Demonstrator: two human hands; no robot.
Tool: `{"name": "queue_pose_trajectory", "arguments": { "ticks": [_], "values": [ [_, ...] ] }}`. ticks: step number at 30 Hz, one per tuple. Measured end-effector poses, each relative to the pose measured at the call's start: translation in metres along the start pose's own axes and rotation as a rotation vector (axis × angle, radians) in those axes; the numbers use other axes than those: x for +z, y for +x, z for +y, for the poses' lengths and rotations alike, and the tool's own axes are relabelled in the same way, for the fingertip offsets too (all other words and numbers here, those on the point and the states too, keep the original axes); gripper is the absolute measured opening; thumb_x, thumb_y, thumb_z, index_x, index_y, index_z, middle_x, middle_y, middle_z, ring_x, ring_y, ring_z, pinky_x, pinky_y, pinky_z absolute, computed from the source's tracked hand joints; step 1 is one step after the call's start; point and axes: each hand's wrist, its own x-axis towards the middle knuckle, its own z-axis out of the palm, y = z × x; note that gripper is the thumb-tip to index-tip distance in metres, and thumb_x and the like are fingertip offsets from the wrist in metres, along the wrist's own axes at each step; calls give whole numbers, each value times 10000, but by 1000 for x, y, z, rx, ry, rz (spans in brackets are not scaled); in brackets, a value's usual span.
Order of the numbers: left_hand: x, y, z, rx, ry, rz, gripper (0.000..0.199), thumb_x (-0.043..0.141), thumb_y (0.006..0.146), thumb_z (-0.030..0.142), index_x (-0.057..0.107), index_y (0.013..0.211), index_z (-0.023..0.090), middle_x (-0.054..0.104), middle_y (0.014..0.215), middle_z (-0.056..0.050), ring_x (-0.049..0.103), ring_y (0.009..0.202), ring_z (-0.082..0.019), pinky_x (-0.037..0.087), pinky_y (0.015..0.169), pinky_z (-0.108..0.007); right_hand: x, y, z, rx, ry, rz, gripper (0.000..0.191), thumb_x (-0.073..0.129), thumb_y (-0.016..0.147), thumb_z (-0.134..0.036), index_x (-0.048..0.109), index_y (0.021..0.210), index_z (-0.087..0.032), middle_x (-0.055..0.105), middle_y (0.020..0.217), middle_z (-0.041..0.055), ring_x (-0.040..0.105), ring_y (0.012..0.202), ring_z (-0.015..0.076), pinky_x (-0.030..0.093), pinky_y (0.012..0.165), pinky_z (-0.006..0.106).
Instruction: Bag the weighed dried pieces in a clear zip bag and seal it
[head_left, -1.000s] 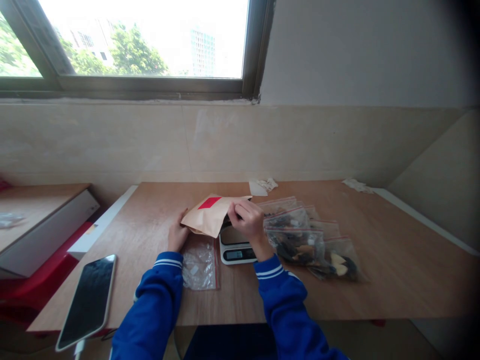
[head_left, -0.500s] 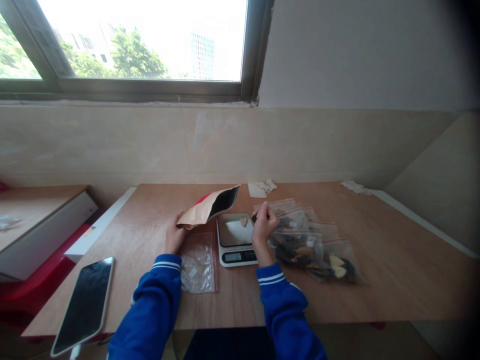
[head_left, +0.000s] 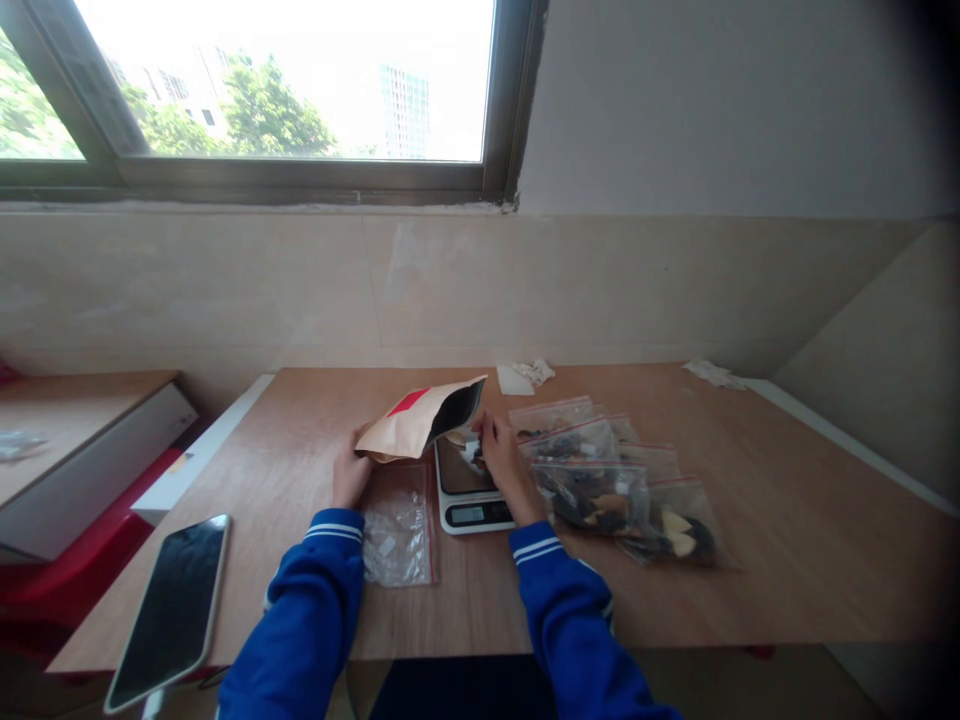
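Note:
A brown paper bag [head_left: 409,422] with a red patch is gripped at its lower left end by my left hand [head_left: 351,473]; its dark open mouth faces right, over the scale. My right hand [head_left: 504,455] is closed above the right side of the white kitchen scale [head_left: 454,516], near the bag's mouth. What its fingers hold, if anything, is too small to make out. A pale piece and something white show on the scale's tray beside the fingers. Below the paper bag lies a clear zip bag [head_left: 397,540] with a small white label.
Several filled clear zip bags [head_left: 592,495] overlap right of the scale. A phone [head_left: 171,610] with a cable lies at the left front. White paper [head_left: 515,379] and crumpled tissue [head_left: 715,374] are at the back edge. A red stool [head_left: 67,570] stands left of the table.
My right hand has moved left and lower, over the scale's tray towards the paper bag's mouth. The paper bag has shifted slightly right, still in my left hand.

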Motion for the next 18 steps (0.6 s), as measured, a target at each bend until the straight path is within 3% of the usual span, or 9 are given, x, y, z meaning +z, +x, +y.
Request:
{"name": "queue_pose_trajectory", "arguments": {
  "ticks": [6, 12, 18],
  "values": [
    [1, 0, -3, 23, -14, -11, 525, 582, 708, 207, 551, 1232, 189, 656, 1173, -71, 600, 1097, -252, 457, 939, -347, -4, 7, 11, 71, 348, 39, 360, 342, 870, -460, 584, 798, -203, 631, 793, 35, 587, 716, 163, 460, 647, 270],
    [0, -1, 1, 17, -8, -15, 535, 578, 699, 194, 548, 1233, 189, 654, 1178, -72, 598, 1101, -257, 462, 936, -349, -16, 8, 18, 59, 374, 43, 240, 416, 810, -351, 565, 926, -203, 642, 956, 52, 608, 796, 154, 489, 755, 309],
    [0, -1, 0, 2, 9, -21, 546, 580, 695, 191, 541, 1240, 198, 649, 1185, -75, 595, 1107, -255, 457, 940, -348, -25, -15, 36, 74, 330, 3, 303, 486, 815, -411, 568, 1003, -187, 645, 978, 101, 634, 801, 203, 527, 656, 335]
  ]
}}
